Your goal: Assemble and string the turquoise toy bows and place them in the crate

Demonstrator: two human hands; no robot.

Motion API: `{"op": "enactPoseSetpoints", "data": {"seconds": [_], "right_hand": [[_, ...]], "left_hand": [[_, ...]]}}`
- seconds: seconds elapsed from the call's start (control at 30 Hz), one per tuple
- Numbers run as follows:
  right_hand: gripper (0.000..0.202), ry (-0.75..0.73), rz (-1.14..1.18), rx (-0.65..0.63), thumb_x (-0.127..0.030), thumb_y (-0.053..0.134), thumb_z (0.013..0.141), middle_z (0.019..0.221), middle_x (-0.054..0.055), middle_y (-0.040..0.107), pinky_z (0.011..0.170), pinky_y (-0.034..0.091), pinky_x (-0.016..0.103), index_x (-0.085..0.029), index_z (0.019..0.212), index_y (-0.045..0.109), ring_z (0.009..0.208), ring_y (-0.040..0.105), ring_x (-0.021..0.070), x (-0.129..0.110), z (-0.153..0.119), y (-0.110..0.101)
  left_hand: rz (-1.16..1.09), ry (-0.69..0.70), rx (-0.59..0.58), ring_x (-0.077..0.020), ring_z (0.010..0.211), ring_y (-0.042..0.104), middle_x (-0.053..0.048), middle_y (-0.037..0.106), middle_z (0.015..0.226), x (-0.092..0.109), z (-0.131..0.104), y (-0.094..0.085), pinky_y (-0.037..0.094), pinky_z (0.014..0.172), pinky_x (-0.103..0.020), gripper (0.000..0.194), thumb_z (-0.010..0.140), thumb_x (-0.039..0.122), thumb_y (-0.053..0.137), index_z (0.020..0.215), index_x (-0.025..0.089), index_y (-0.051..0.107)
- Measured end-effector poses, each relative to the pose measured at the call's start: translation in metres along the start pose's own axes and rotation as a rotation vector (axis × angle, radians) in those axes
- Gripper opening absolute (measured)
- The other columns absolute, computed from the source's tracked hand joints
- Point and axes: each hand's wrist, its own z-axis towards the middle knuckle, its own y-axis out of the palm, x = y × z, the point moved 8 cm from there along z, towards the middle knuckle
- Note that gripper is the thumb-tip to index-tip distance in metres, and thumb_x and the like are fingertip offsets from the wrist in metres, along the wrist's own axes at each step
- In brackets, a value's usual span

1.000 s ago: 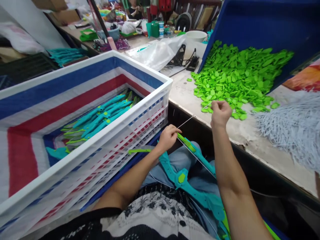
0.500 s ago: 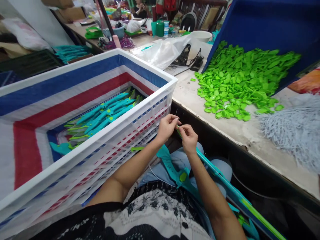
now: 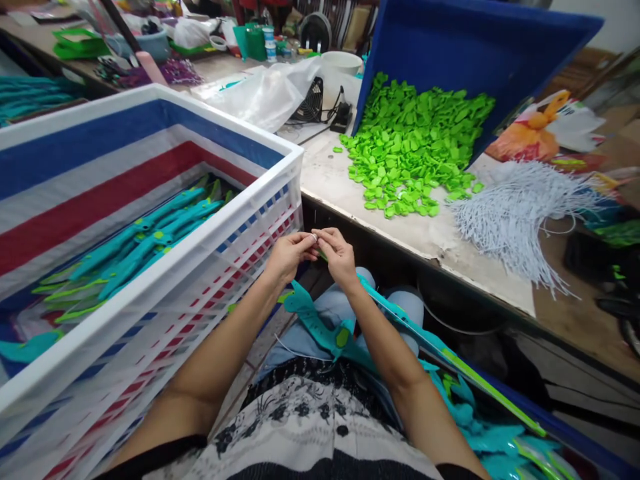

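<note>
Above my lap, my left hand (image 3: 291,255) and my right hand (image 3: 338,255) meet with their fingertips pinched together. Between them shows a bit of thin white cord (image 3: 315,237), and a narrow green sliver sticks out under my right fingers. Across my thighs lies a curved teal plastic piece (image 3: 315,325) with a green hexagonal inset, partly covered by my right forearm. A loose white cord hangs beside it at my left thigh. Right of my right forearm runs a long teal and green strip (image 3: 440,347). What the fingertips do with the cord is too small to tell.
On my left stands a white crate (image 3: 280,157) with a striped lining, holding teal-and-green pieces (image 3: 150,233). A blue bin (image 3: 425,47) spills green plastic parts (image 3: 405,147) onto the table (image 3: 330,180). White cords (image 3: 515,207) lie at the right. More teal pieces (image 3: 480,427) sit low right.
The view has swung to the right, so crate and hands appear further left. My hands have come closer together, fingertips now touching; the thin tip standing above them no longer shows.
</note>
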Motion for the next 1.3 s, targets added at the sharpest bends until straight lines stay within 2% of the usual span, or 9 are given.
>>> {"op": "enactPoseSetpoints", "data": {"seconds": [0.1,0.27,0.43,0.57,0.7,0.83,1.03,1.17,1.3], "right_hand": [[0.029,-0.017,-0.085,-0.008,-0.028,0.051,0.087,0.098,0.004,0.06,0.081,0.051,0.027,-0.024,0.114,0.063,0.09,0.059,0.0132,-0.004,-0.001,-0.001],[0.017,-0.142,-0.236,0.064,-0.029,0.055,0.087,0.091,0.004,0.064,0.081,0.051,0.029,-0.023,0.092,0.07,0.087,0.061,0.015,-0.017,0.002,-0.008],[0.016,-0.171,-0.342,-0.022,-0.025,0.053,0.085,0.083,0.004,0.066,0.074,0.05,0.027,-0.02,0.083,0.068,0.078,0.062,0.0139,-0.027,0.006,-0.013],[0.016,-0.165,-0.413,-0.051,-0.022,0.053,0.082,0.076,0.003,0.064,0.068,0.048,0.025,-0.018,0.074,0.066,0.072,0.06,0.0128,-0.028,0.008,-0.018],[0.017,-0.099,-0.353,-0.029,-0.024,0.052,0.083,0.075,0.002,0.065,0.065,0.047,0.024,-0.018,0.073,0.065,0.067,0.059,0.012,-0.014,0.006,-0.025],[0.02,-0.13,-0.367,-0.098,-0.025,0.05,0.086,0.08,0.004,0.067,0.07,0.048,0.026,-0.019,0.077,0.067,0.074,0.061,0.0139,-0.005,-0.005,-0.023],[0.027,-0.232,-0.648,-0.221,-0.024,0.04,0.092,0.091,0.009,0.065,0.079,0.046,0.032,-0.019,0.087,0.066,0.085,0.058,0.0183,0.006,-0.025,-0.005],[0.026,-0.208,-0.805,-0.207,-0.022,0.039,0.091,0.084,0.01,0.062,0.076,0.042,0.033,-0.017,0.08,0.062,0.081,0.055,0.0196,0.031,-0.032,0.002],[0.02,-0.092,-0.777,-0.159,-0.02,0.043,0.088,0.079,0.007,0.06,0.073,0.042,0.029,-0.017,0.078,0.061,0.077,0.054,0.0176,0.061,-0.037,-0.001]], "left_hand": [[-0.076,-0.004,0.089,-0.0098,0.052,0.057,0.0,0.06,0.057,-0.001,0.001,-0.001,0.049,0.05,-0.021,0.017,0.059,0.027,0.069,0.063,0.014,0.058],[-0.153,-0.02,0.044,-0.0114,0.058,0.059,0.0,0.062,0.058,-0.001,0.004,0.003,0.053,0.06,-0.025,0.008,0.057,0.02,0.064,0.057,0.013,0.06],[0.165,0.095,-0.108,-0.0123,0.062,0.061,-0.002,0.067,0.068,0.01,-0.003,0.009,0.053,0.066,-0.026,0.016,0.063,0.025,0.068,0.074,0.013,0.071],[0.426,0.173,-0.094,-0.0099,0.051,0.053,-0.001,0.065,0.064,0.012,-0.005,0.009,0.045,0.05,-0.021,0.019,0.068,0.03,0.066,0.078,0.014,0.071],[0.541,0.275,0.007,-0.0106,0.051,0.05,0.0,0.061,0.058,0.012,0.0,0.003,0.038,0.048,-0.021,0.021,0.069,0.036,0.067,0.073,0.015,0.069],[0.614,0.27,-0.102,-0.0152,0.066,0.058,-0.003,0.068,0.069,0.003,0.004,0.005,0.043,0.062,-0.024,0.02,0.069,0.036,0.066,0.073,0.017,0.074],[0.624,0.194,-0.176,-0.0193,0.073,0.063,-0.002,0.073,0.08,-0.019,0.0,-0.007,0.047,0.069,-0.027,0.019,0.07,0.033,0.064,0.079,0.021,0.076],[0.603,0.161,-0.13,-0.0201,0.074,0.063,-0.003,0.073,0.079,-0.039,0.004,-0.014,0.047,0.072,-0.028,0.016,0.07,0.031,0.064,0.076,0.02,0.075],[0.581,0.25,-0.075,-0.0193,0.087,0.063,-0.006,0.071,0.088,-0.045,-0.005,-0.022,0.046,0.083,-0.029,0.014,0.07,0.026,0.064,0.079,0.02,0.073]]}}
